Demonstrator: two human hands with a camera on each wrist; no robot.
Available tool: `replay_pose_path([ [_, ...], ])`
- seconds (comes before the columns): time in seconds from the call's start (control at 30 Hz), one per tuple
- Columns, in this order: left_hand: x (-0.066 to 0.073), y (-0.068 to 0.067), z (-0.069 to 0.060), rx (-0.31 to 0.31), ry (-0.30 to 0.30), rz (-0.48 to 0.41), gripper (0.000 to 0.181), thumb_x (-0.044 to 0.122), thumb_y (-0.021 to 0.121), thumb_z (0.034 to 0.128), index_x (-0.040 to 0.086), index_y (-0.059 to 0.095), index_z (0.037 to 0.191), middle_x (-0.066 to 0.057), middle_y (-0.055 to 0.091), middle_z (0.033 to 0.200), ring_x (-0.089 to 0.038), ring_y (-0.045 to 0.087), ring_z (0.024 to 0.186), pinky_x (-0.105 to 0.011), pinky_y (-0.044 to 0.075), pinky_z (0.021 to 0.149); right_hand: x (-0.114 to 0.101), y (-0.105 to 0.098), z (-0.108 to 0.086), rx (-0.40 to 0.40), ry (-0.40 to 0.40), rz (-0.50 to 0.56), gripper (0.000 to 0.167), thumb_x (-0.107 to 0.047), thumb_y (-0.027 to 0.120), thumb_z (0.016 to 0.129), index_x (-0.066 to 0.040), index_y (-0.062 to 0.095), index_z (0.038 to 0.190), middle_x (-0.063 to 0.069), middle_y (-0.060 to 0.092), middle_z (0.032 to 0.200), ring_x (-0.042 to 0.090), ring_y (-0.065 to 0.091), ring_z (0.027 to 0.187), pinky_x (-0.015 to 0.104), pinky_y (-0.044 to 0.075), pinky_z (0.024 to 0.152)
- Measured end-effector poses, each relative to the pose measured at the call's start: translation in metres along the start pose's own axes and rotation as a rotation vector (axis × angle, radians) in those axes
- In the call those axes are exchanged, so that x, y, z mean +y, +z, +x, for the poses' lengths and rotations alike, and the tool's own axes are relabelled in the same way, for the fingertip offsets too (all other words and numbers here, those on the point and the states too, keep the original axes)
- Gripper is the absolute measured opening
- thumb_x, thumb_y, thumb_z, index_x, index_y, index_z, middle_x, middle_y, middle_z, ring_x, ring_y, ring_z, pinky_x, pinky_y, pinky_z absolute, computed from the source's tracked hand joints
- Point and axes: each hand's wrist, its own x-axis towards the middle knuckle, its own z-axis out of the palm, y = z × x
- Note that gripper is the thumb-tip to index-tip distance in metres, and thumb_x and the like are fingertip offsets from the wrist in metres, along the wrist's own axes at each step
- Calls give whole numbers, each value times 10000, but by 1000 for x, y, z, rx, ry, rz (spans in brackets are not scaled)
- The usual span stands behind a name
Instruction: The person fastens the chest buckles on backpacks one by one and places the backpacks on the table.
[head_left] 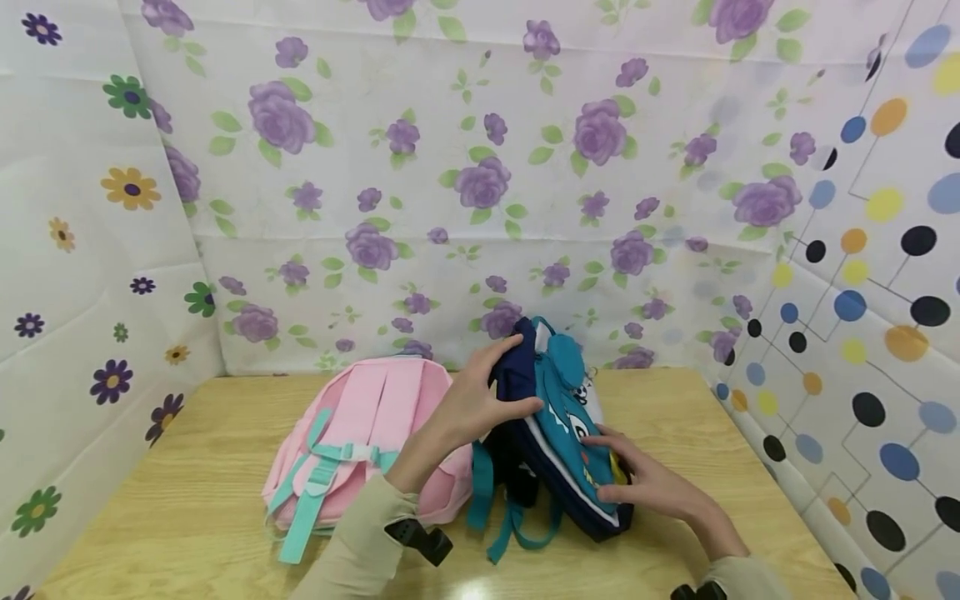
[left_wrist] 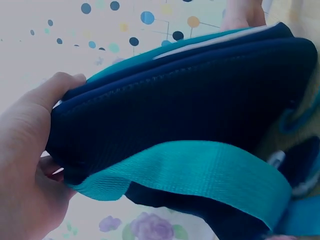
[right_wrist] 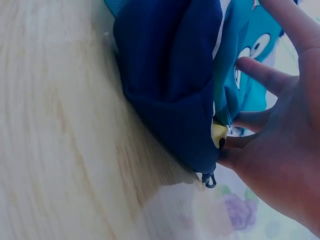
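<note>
A teal and navy backpack (head_left: 573, 433) with a cartoon face stands tilted on the table, its front turned to the right. My left hand (head_left: 480, 396) grips its upper end, thumb on one side and fingers on the other; in the left wrist view the hand (left_wrist: 32, 145) holds the navy edge (left_wrist: 175, 100) beside a teal strap (left_wrist: 215, 170). My right hand (head_left: 652, 479) touches the lower front with spread fingers. In the right wrist view that hand (right_wrist: 285, 110) lies against the teal face by a yellow piece (right_wrist: 219, 134).
A pink backpack (head_left: 375, 408) with mint straps lies on the wooden table (head_left: 187, 467) at the left, close to the teal one. Black and white items (head_left: 513, 467) are partly hidden behind the teal backpack. Patterned cloth (head_left: 480, 108) hangs at the back and sides.
</note>
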Motion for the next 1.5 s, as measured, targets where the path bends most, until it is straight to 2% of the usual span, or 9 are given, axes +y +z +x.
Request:
replay_pose_path([
  [0.23, 11, 0, 10, 45, 31, 16, 834, 514, 780, 810, 320, 390, 1522, -1, 399, 1563, -267, 371, 1444, -556, 415, 1088, -5, 5, 10, -13, -20, -26, 659, -293, 665, 958, -335, 340, 1530, 148, 69, 1665, 496, 111, 1495, 748, 252, 1075],
  [0.4, 22, 2, 14, 48, 87, 29, 817, 483, 783, 818, 274, 412, 1515, -14, 423, 1549, -260, 392, 1430, -530, 412, 1099, -2, 7, 13, -19, -39, 20, 645, -225, 641, 978, -362, 325, 1523, 112, 61, 1673, 452, 89, 1513, 715, 200, 1125],
  [0.53, 30, 2, 18, 46, 139, 39, 806, 452, 792, 820, 241, 429, 1508, -23, 436, 1540, -257, 389, 1433, -525, 395, 1116, -1, 9, 15, -20, -89, 47, 626, -187, 604, 997, -317, 310, 1534, 114, 91, 1670, 439, 106, 1514, 685, 179, 1149],
  [0.63, 33, 1, 20, 52, 170, 48, 790, 426, 795, 826, 227, 440, 1502, -28, 445, 1533, -252, 396, 1429, -512, 397, 1119, -1, 10, 20, -22, -110, 60, 621, -194, 586, 1006, -281, 291, 1546, 117, 110, 1666, 434, 115, 1514, 671, 172, 1157],
  [0.83, 31, -4, 19, 66, 201, 56, 756, 370, 810, 826, 192, 476, 1480, -37, 475, 1506, -241, 431, 1399, -472, 414, 1114, -2, 11, 22, -26, -110, 46, 590, -199, 559, 1022, -292, 299, 1544, 115, 99, 1670, 427, 120, 1515, 672, 175, 1157],
  [1.0, 28, -7, 19, 75, 198, 54, 736, 367, 814, 822, 182, 502, 1462, -31, 499, 1489, -229, 448, 1389, -470, 417, 1113, -17, 1, 20, 86, -176, -48, 515, -201, 577, 1015, -263, 407, 1497, 123, 152, 1656, 451, 187, 1492, 722, 239, 1100],
  [1.17, 28, -6, 19, 89, 207, 58, 730, 374, 817, 818, 170, 515, 1451, -31, 512, 1481, -228, 461, 1382, -470, 425, 1106, -46, -15, 25, 252, -272, -183, 461, -244, 618, 997, -211, 493, 1439, 105, 345, 1578, 354, 348, 1441, 660, 360, 1069],
  [1.37, 29, -5, 19, 110, 215, 69, 727, 379, 821, 812, 165, 527, 1442, -36, 519, 1475, -232, 464, 1381, -473, 424, 1107, -84, -30, 33, 380, -352, -206, 406, -181, 627, 989, -219, 544, 1385, 39, 511, 1443, 210, 489, 1321, 524, 471, 1023],
  [1.5, 29, -6, 18, 109, 212, 68, 722, 373, 820, 815, 161, 527, 1441, -39, 517, 1474, -236, 461, 1381, -482, 424, 1105, -103, -36, 39, 426, -410, -210, 419, -100, 639, 971, -175, 551, 1374, 48, 558, 1371, 217, 533, 1256, 481, 504, 981],
])
